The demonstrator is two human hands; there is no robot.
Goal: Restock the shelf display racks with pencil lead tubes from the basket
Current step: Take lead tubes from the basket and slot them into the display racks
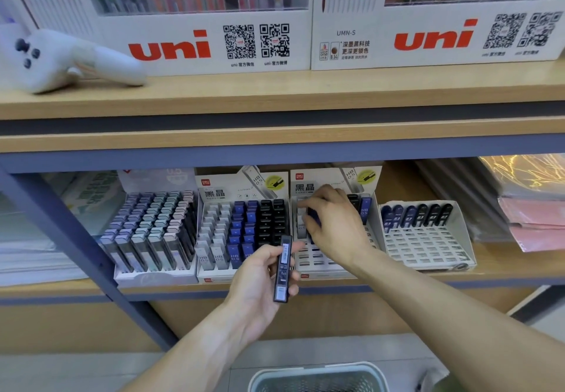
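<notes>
The lower shelf is a low slot under the upper shelf board, with a slanted grey post closing its left end. Four display racks stand side by side along its front edge. The two left racks are packed with tubes. The third rack has bare slots at its front, the right rack below its back row. Stacked folders fill the right end.

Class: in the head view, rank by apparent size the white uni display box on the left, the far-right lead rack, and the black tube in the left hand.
1. White uni display box, by far the largest.
2. Far-right lead rack.
3. Black tube, smallest, although it is nearest the camera.
</notes>
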